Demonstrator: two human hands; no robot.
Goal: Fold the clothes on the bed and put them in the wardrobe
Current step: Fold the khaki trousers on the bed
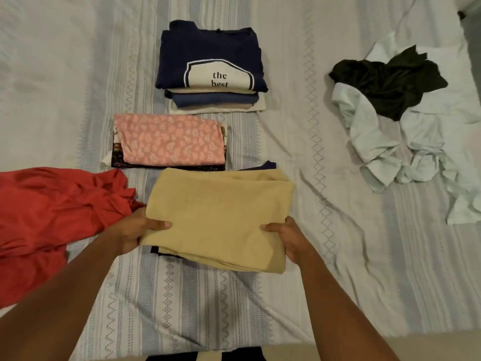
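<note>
Gripping the folded tan garment (218, 217) near-centre on the bed (338, 256), my left hand (135, 230) and right hand (289, 238) clasp its near corners; navy stack (210, 69) and pink stack (169, 142) done beyond; red heap (52, 204), white heap (390, 152) yet to fold.

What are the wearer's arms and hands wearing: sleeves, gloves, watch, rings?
Nothing visible. The left forearm and right forearm are bare up to the frame edge, no sleeves. The left hand and right hand have no gloves; no watch or bracelet at either wrist. Most fingers are hidden, so rings cannot be ruled out.
</note>
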